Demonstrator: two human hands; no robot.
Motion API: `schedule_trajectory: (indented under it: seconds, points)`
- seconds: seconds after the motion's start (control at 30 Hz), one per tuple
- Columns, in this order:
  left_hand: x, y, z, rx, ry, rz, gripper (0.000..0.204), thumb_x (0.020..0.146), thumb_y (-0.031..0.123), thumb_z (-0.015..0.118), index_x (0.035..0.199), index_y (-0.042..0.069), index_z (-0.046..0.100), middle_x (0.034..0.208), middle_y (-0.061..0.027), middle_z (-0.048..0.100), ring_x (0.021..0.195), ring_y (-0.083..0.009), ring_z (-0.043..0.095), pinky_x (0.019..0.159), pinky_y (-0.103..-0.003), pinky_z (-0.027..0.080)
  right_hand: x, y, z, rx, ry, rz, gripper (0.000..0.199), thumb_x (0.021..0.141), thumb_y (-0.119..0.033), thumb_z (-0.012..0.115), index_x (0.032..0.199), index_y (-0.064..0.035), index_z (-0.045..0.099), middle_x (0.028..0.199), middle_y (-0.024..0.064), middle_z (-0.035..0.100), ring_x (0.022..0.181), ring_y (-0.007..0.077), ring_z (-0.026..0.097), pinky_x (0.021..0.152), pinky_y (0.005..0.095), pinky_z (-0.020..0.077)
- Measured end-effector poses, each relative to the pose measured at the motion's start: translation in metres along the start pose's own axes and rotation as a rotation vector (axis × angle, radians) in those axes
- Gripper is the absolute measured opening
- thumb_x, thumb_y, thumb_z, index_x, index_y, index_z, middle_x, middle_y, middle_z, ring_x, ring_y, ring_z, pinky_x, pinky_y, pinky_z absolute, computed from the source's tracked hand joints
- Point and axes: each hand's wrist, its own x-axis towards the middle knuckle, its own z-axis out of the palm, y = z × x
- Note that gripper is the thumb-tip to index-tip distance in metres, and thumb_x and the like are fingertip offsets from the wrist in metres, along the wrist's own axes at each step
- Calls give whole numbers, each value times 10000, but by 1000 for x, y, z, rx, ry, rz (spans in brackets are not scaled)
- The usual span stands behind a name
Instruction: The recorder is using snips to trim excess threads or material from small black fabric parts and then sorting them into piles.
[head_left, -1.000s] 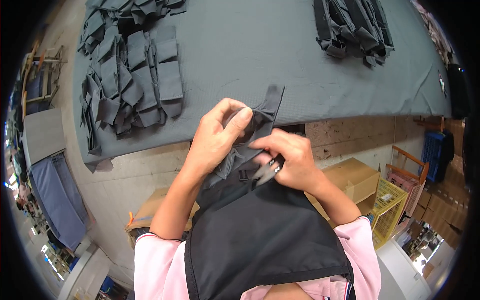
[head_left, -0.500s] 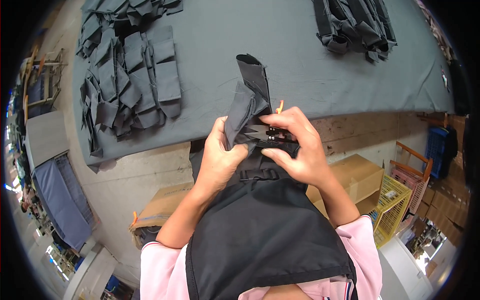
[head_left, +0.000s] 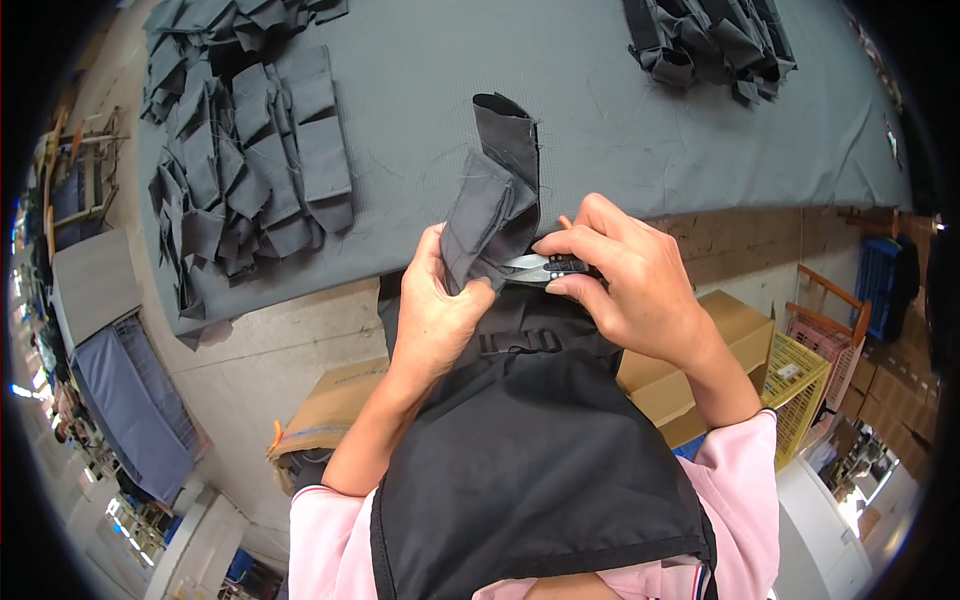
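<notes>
My left hand (head_left: 437, 305) is closed on a folded dark grey fabric strip (head_left: 477, 215), thumb in front and fingers behind. A further length of strip (head_left: 508, 135) reaches up from it over the table edge, its far end looped and frayed. In my right hand (head_left: 640, 275) is a pair of thread snips (head_left: 558, 266), squeezed between thumb and fingers. The pale blades point left and touch or overlap the fabric close to my left thumb; their tips are partly hidden by the cloth.
The table has a grey-green cover (head_left: 430, 60). Piles of grey fabric strips (head_left: 262, 160) lie at its left, and another bundle (head_left: 715, 45) at far right. Below stand cardboard boxes (head_left: 700, 345) and a yellow crate (head_left: 797, 385). I wear a black apron (head_left: 540, 460).
The snips have turned and their blades have come closer together beside the fabric. My right hand has shifted right and its wrist has swung outward. The left hand keeps its hold on the strip.
</notes>
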Motion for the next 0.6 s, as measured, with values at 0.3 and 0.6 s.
schedule_trajectory:
  seconds: [0.3,0.6]
  points:
    - [1,2,-1,25,-18,-18,465,693,-81,467,1154,-33,486,1067,-52,555,943,-89,512,853,-230,404,9,2,-6,-16,-121,-49,201,684,-77,708,844,-60,588,821,61,495,654,271,534,586,368,431]
    - [0,1,-1,49,-12,-41,458,696,-81,473,1151,-35,489,1041,-54,565,912,-90,530,829,-225,418,9,4,-7,-19,-129,-57,189,687,-85,710,830,-55,590,810,57,499,665,272,553,582,376,435]
